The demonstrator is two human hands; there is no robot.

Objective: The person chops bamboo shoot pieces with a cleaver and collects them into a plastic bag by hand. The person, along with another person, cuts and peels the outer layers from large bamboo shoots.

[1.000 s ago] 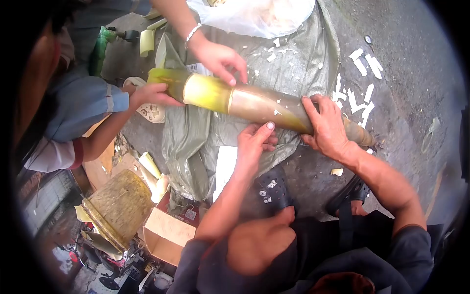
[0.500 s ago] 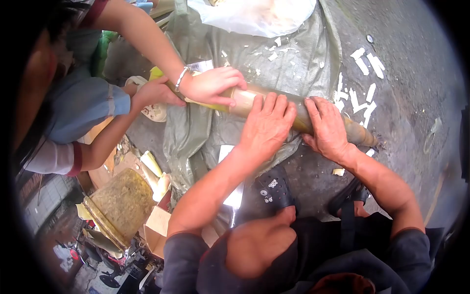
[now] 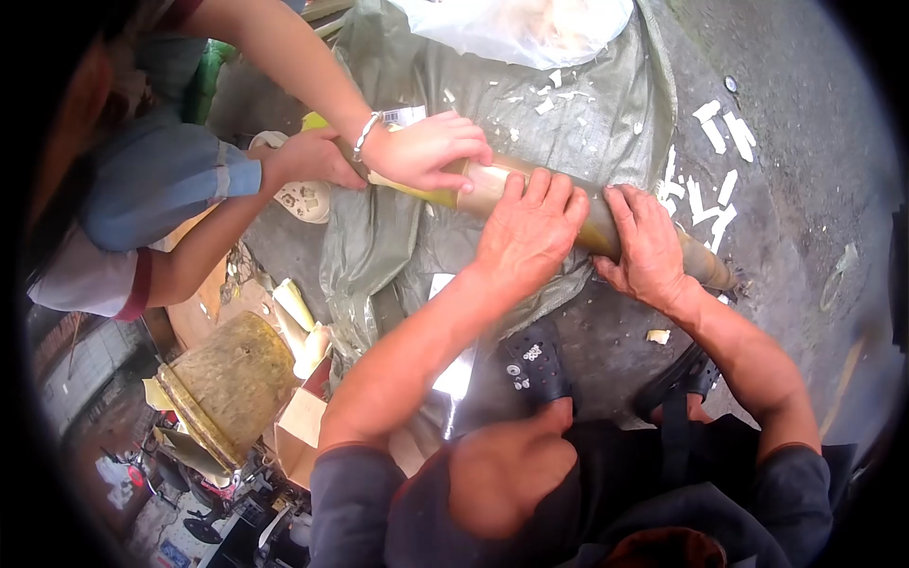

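A long, thick, tapering brown-green stalk that looks like bamboo lies slantwise before me, with a ragged end at the right and a paler band near its middle. My left hand presses over the top of it, fingers curled across the far side. A little further right, my right hand grips the same stalk, thumb on the near side. Another person's hand with a bracelet rests on the stalk left of mine. That person's other hand is at the stalk's left end.
Underneath spreads a green-grey tarp, with a white plastic bag on its far part. White strips are scattered on the ground at right. A dirty yellowish bucket lies tipped near an open cardboard box at lower left.
The view has shifted slightly. Both my hands and the other person's hands keep nearly the same places on the stalk.
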